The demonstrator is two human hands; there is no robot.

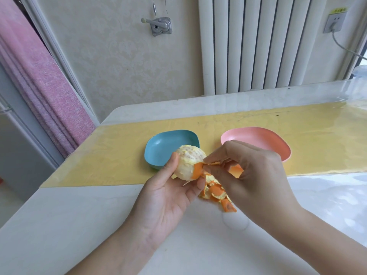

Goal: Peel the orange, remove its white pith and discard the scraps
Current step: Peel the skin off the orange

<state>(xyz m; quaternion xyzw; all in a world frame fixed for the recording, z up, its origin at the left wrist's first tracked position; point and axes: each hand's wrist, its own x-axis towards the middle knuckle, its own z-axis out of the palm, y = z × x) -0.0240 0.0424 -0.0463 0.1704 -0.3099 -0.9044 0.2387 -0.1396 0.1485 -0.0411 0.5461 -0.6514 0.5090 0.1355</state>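
Observation:
My left hand grips the orange, which is mostly bare and covered in pale white pith. One strip of orange peel still clings to its right side. My right hand pinches that strip between thumb and fingers, right beside the fruit. A pile of torn peel scraps lies on the table under my right hand, partly hidden by it.
A blue dish stands just behind the orange and a pink dish to its right, both on a yellow mat. The white table ends at the left. A radiator and a wall are behind, a pink curtain at left.

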